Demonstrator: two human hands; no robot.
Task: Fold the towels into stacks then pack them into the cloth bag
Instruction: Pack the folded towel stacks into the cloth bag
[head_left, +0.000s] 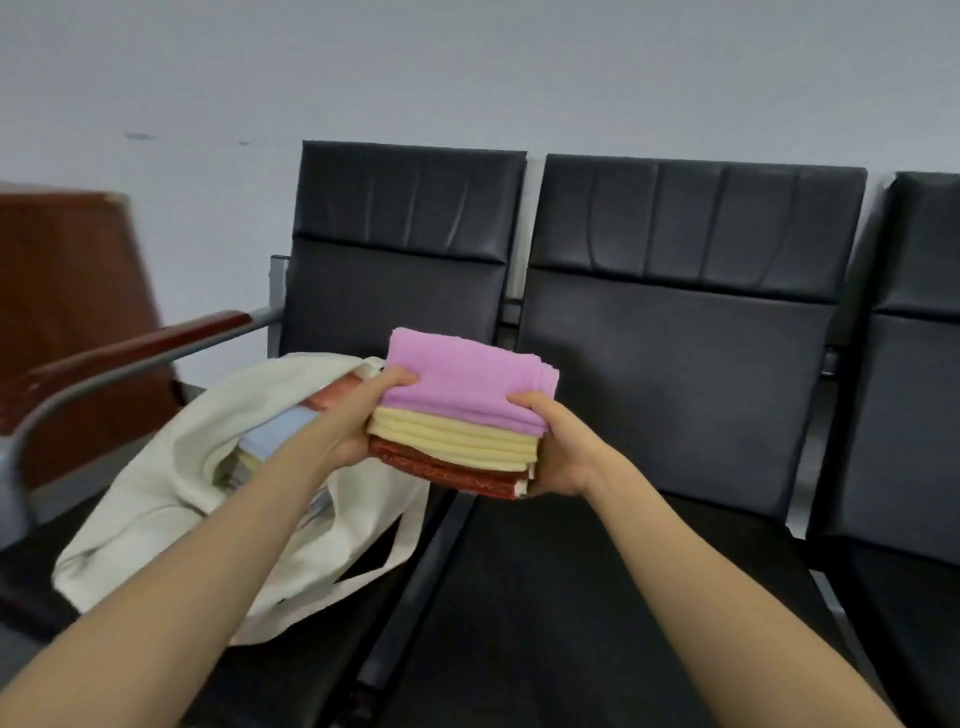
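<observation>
1. A stack of 3 folded towels (470, 415) is held in the air between both hands, in front of the black seats (670, 415).
2. The stack is made up of a pink towel (467, 376) on top, a yellow towel (447, 441) in the middle and a red-brown towel (441, 470) beneath.
3. The left hand (363, 421) is clamped on the stack's left side, with the thumb pressed on top and the fingers hidden underneath.
4. The right hand (558, 449) is clamped likewise on the right side.
5. The cream cloth bag (171, 483) is laid open on the left seat, just beside the stack. Folded towels are seen inside, among them a blue towel (275, 434).
</observation>
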